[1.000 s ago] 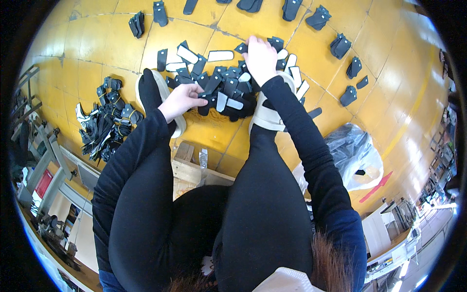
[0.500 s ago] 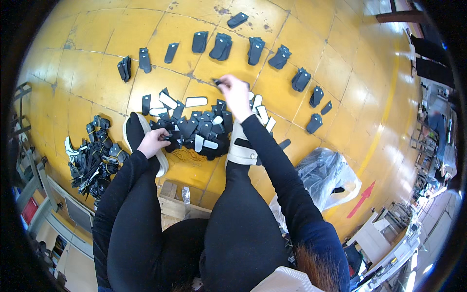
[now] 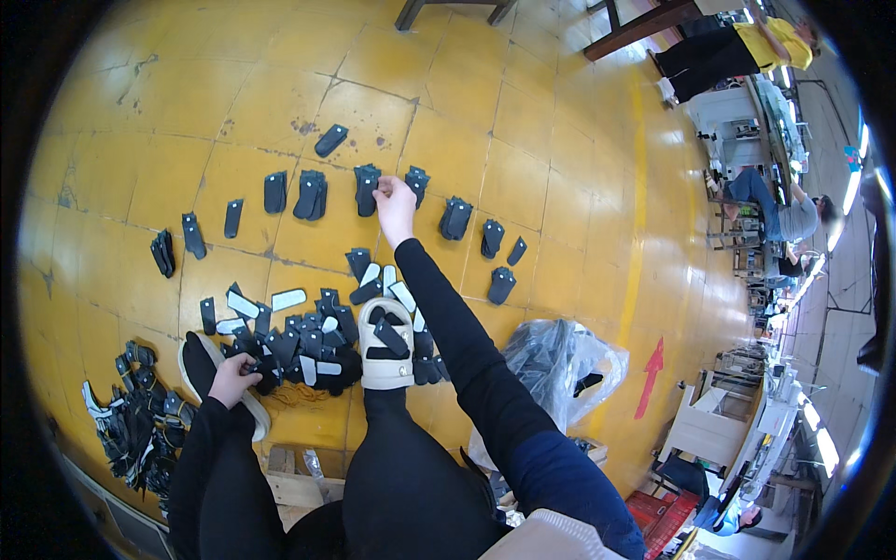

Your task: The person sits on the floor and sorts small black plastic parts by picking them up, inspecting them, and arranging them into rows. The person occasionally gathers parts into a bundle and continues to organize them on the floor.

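My right hand [image 3: 397,205] reaches far forward, thumb and fingertips pinched at the edge of a small stack of dark strap pieces [image 3: 366,193]. The fingers partly hide that edge. Low on the left, my left hand [image 3: 235,378] has its thumb and finger closed at the side of a loose heap of dark strap pieces [image 3: 289,338]. What that pinch holds is hard to tell from the heap. Several pieces there show pale undersides [image 3: 287,300]. One dark strap piece [image 3: 390,336] lies across my pale right shoe [image 3: 386,375].
More small dark stacks [image 3: 311,194] lie in an arc on the yellow tiled floor [image 3: 140,224]. A tangled pile of bundled dark parts [image 3: 140,425] sits at left. A clear plastic bag [image 3: 560,364] stands at right. Other people [image 3: 765,47] and workbenches [image 3: 728,401] appear farther right.
The view has shifted, so the floor items appear lower and farther left. My right hand has moved forward from above the heap to a stack, carrying a dark piece. My left hand stays by the heap.
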The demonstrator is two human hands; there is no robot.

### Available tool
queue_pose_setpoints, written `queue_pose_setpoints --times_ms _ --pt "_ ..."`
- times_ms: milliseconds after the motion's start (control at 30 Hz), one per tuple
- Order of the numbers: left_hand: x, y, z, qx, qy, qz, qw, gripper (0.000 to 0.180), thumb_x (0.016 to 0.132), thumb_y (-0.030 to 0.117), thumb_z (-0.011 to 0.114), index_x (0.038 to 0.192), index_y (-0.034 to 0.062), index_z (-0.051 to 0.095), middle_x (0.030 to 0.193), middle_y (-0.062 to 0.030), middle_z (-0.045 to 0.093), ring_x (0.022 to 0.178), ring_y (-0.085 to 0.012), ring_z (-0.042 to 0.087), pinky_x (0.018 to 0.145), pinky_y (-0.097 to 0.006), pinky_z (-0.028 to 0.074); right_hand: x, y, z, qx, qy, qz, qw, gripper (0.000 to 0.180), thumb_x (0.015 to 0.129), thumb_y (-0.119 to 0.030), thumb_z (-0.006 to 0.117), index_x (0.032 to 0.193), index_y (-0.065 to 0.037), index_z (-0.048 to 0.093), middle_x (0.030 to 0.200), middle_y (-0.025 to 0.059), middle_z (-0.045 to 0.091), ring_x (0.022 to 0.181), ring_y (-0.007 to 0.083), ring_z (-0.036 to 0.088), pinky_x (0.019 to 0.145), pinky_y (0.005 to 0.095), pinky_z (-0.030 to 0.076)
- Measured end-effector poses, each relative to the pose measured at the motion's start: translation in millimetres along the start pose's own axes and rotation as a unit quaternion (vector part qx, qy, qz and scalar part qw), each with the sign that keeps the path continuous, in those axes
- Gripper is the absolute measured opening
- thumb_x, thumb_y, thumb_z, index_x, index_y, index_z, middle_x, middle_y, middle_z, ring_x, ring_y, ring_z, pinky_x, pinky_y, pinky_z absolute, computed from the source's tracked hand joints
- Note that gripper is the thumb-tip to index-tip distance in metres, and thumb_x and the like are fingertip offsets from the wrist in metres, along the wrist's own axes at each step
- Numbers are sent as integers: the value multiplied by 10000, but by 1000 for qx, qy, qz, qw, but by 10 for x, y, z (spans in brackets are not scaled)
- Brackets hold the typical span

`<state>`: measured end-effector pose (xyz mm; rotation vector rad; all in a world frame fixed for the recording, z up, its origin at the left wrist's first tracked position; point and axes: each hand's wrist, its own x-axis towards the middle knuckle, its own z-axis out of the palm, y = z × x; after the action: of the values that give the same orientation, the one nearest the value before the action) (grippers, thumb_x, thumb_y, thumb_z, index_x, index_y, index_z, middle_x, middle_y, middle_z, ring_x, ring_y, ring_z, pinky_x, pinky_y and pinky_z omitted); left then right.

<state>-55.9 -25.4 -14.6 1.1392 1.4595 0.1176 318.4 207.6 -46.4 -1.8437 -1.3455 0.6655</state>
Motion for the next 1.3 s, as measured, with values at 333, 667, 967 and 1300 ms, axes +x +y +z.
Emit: queue_pose_setpoints --times_ms 333,667,967,1300 --pt "-4 -43 -120 93 -18 106 990 229 734 164 678 905 18 633 788 -136 635 762 -283 614 706 -373 480 -377 -297 56 126 -109 -34 985 135 853 -66 604 960 -2 659 854 63 675 765 134 603 718 271 486" --pt "14 -3 -47 103 -30 64 992 210 772 130 660 950 19 677 826 -158 672 776 -259 658 723 -340 506 -1339 -589 646 104 -387 -38 915 194 845 -80 607 1010 17 640 915 103 690 806 140 644 749 261 494" --pt "-4 22 -54 112 -31 65 991 273 779 113 652 1033 13 650 907 -150 679 863 -271 656 795 -333 502 -1895 -932 996 -155 -313 -209 913 272 731 -220 725 915 -52 617 900 109 581 876 289 591 765 383 460" --pt "2 -71 -44 79 -25 52 995 248 782 133 657 1003 21 658 857 -138 679 801 -219 662 750 -319 514 -1988 -890 1196 -235 -297 -239 894 129 699 -202 718 749 -101 656 807 85 619 845 266 616 704 415 460"
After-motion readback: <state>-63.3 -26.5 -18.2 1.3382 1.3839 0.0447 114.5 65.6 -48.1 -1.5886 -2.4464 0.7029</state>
